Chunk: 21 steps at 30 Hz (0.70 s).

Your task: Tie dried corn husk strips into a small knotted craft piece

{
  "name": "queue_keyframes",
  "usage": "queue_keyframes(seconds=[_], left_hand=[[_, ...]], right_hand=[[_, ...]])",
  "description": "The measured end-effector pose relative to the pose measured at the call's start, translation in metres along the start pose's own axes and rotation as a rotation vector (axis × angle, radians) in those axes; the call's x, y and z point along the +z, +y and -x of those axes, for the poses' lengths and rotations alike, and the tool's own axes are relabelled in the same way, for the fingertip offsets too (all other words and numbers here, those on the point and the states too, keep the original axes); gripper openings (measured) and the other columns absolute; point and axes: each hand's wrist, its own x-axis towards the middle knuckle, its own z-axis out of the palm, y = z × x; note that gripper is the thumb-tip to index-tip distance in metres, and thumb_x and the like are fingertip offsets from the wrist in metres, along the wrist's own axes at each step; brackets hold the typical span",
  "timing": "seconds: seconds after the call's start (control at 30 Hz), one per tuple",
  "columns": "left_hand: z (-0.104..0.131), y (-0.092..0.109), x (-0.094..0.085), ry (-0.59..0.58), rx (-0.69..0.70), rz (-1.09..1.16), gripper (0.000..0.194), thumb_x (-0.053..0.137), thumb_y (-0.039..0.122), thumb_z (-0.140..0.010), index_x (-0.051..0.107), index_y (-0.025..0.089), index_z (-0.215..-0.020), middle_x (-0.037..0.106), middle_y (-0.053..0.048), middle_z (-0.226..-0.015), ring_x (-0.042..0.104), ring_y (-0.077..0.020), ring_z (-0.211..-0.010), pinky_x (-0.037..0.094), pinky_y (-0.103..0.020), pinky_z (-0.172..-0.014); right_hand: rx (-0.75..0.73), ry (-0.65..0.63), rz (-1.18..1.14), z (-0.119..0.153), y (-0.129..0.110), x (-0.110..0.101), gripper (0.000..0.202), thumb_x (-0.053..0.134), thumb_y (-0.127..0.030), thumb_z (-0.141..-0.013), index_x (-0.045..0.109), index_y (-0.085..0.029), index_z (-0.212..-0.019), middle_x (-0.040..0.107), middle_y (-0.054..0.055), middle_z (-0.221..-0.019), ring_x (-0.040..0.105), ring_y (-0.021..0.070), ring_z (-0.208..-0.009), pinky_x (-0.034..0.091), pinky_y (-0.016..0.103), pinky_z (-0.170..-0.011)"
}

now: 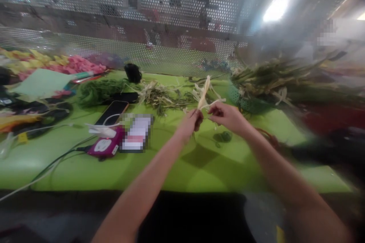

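Over the green table (176, 171), my left hand (194, 120) is closed round the base of a pale, cream-coloured flower-like piece (204, 95), whose pointed tip stands upright with narrow petals spreading from it. Just to its right is my right hand (222, 115), its fingers bent and drawn together near one pale petal that reaches toward them. Whether those fingers pinch anything is too blurred to tell. Below the right hand a small coil of dark green thread (222, 136) lies on the table. Behind my left hand lies a loose pile of pale and green stems (159, 97).
At the right, a green basket (248, 102) holds a large bundle of stems. To the left are a lit phone (137, 133), a magenta power block (106, 146) with cables, a dark phone (114, 112) and green netting (95, 92). Pink flowers (82, 64) lie farther back.
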Motion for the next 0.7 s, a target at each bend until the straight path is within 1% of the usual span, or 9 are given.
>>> queue_keyframes(seconds=[0.07, 0.1, 0.2, 0.3, 0.37, 0.43, 0.53, 0.63, 0.7], left_hand=[[-0.001, 0.0, -0.002, 0.009, 0.0, 0.005, 0.028, 0.055, 0.042, -0.088, 0.052, 0.018, -0.074, 0.036, 0.006, -0.053, 0.027, -0.0046, -0.042, 0.015, -0.019, -0.041], [-0.001, 0.0, -0.003, 0.011, 0.003, -0.002, 0.028, 0.055, 0.042, -0.088, 0.052, 0.018, -0.074, 0.034, 0.006, -0.053, 0.025, -0.005, -0.042, 0.013, -0.019, -0.042], [-0.003, -0.003, -0.005, 0.046, 0.048, -0.121, 0.027, 0.054, 0.041, -0.088, 0.058, 0.018, -0.073, 0.033, 0.005, -0.052, 0.026, -0.0073, -0.044, 0.015, -0.022, -0.044], [-0.005, -0.004, -0.006, 0.091, 0.14, -0.369, 0.028, 0.052, 0.036, -0.089, 0.065, 0.019, -0.072, 0.043, 0.001, -0.057, 0.036, -0.011, -0.052, 0.023, -0.024, -0.049], [-0.004, -0.003, -0.006, 0.085, 0.197, -0.522, 0.028, 0.051, 0.033, -0.089, 0.068, 0.02, -0.07, 0.053, -0.002, -0.064, 0.045, -0.0143, -0.062, 0.029, -0.025, -0.055], [-0.003, -0.001, -0.006, 0.066, 0.217, -0.614, 0.029, 0.051, 0.031, -0.088, 0.067, 0.02, -0.067, 0.059, -0.003, -0.07, 0.049, -0.0171, -0.069, 0.032, -0.026, -0.059], [0.0, 0.0, -0.004, 0.05, 0.192, -0.618, 0.028, 0.051, 0.027, -0.087, 0.066, 0.021, -0.064, 0.06, -0.003, -0.07, 0.05, -0.0183, -0.07, 0.033, -0.027, -0.062], [0.002, 0.001, -0.003, 0.036, 0.168, -0.494, 0.025, 0.055, 0.02, -0.084, 0.064, 0.02, -0.061, 0.058, -0.002, -0.067, 0.047, -0.0173, -0.068, 0.032, -0.026, -0.061], [0.002, 0.002, -0.004, 0.048, 0.172, -0.414, 0.025, 0.058, 0.019, -0.083, 0.062, 0.02, -0.059, 0.054, -0.001, -0.063, 0.044, -0.0162, -0.065, 0.029, -0.026, -0.059]], right_hand=[[-0.022, 0.012, 0.123, 0.001, 0.0, -0.002, 0.015, 0.068, -0.029, -0.08, 0.069, -0.021, -0.092, 0.067, 0.002, -0.075, 0.058, 0.0156, -0.065, 0.042, 0.028, -0.06], [-0.028, 0.011, 0.172, 0.002, -0.001, -0.003, 0.013, 0.068, -0.028, -0.08, 0.07, -0.021, -0.09, 0.068, 0.002, -0.075, 0.059, 0.0161, -0.065, 0.041, 0.028, -0.06], [-0.043, 0.003, 0.246, 0.003, -0.002, -0.006, 0.009, 0.066, -0.027, -0.081, 0.072, -0.021, -0.079, 0.069, 0.002, -0.075, 0.058, 0.0167, -0.065, 0.039, 0.028, -0.061], [-0.036, 0.02, 0.226, 0.003, -0.001, -0.006, 0.013, 0.065, -0.031, -0.083, 0.072, -0.021, -0.078, 0.068, 0.001, -0.072, 0.056, 0.016, -0.064, 0.036, 0.027, -0.06], [-0.016, 0.046, 0.202, 0.004, 0.001, -0.006, 0.016, 0.064, -0.036, -0.084, 0.073, -0.022, -0.081, 0.067, -0.001, -0.069, 0.053, 0.0149, -0.06, 0.034, 0.027, -0.058], [0.0, 0.075, 0.194, 0.004, 0.003, -0.006, 0.019, 0.065, -0.039, -0.084, 0.073, -0.023, -0.082, 0.065, -0.001, -0.066, 0.05, 0.0141, -0.057, 0.032, 0.027, -0.057], [0.006, 0.104, 0.216, 0.005, 0.006, -0.007, 0.018, 0.066, -0.039, -0.084, 0.073, -0.023, -0.08, 0.062, -0.001, -0.064, 0.047, 0.0137, -0.055, 0.03, 0.028, -0.056], [-0.011, 0.133, 0.24, 0.004, 0.009, -0.007, 0.017, 0.067, -0.038, -0.083, 0.073, -0.023, -0.079, 0.062, 0.001, -0.066, 0.049, 0.0145, -0.057, 0.032, 0.028, -0.056], [-0.006, 0.106, 0.208, 0.003, 0.01, -0.007, 0.018, 0.066, -0.039, -0.083, 0.073, -0.022, -0.08, 0.063, 0.002, -0.068, 0.05, 0.0145, -0.058, 0.033, 0.027, -0.056]])
